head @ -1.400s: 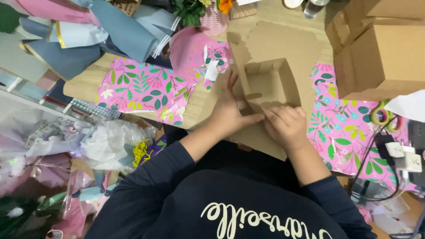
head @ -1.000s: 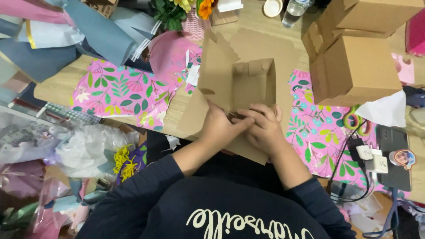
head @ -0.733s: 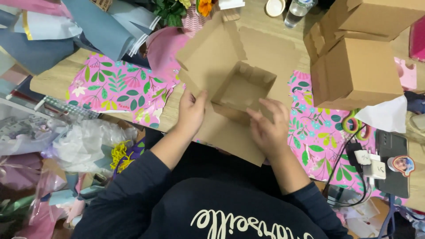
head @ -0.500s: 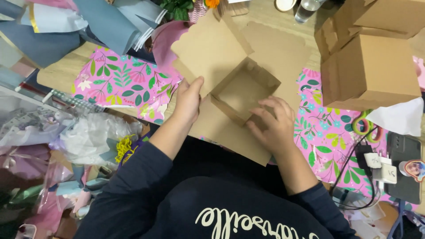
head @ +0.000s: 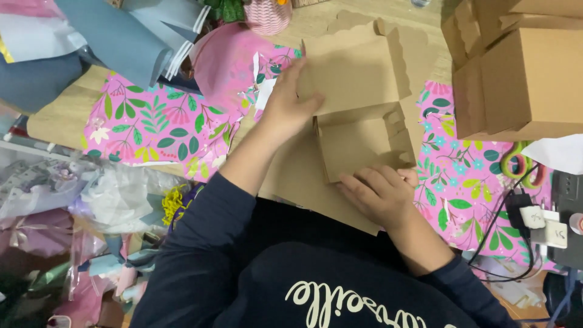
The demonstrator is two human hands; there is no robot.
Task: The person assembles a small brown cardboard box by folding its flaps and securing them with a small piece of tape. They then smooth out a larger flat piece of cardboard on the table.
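Only the one head view here, looking straight down at the person's lap and table edge. The left hand [head: 290, 108] is up on the big lid flap [head: 352, 73] of a flat-pack brown cardboard box [head: 358, 143], fingers spread and pressed flat along the flap's left edge, thumb tucked near the fold. Looks like it's pinning the flap so the crease stays put, not really gripping anything.

The right hand [head: 379, 194] sits at the near edge of the box's tray part, fingers curled down over the front wall. I'd call it a loose pinch on that wall, though the fingertips are partly hidden behind the card, so how tight it is, can't tell. The hold makes sense for keeping the wall upright while the other hand works the lid.

The box itself is dead centre, half formed, resting on another flat sheet of cardboard [head: 303, 182] that hangs over the table edge toward the person's dark sweatshirt [head: 340, 285].

Around it: pink floral wrapping paper [head: 158, 121] spread on the wooden table [head: 61, 118], blue-grey paper rolls [head: 115, 36] top left, and a stack of finished cardboard boxes [head: 528, 79] top right, well apart from the hands. Scissors with green and pink handles [head: 522, 164] lie just under that stack, beside some plugs and cables [head: 534, 225]. Crinkly cellophane and tissue [head: 91, 200] piles up on the left.
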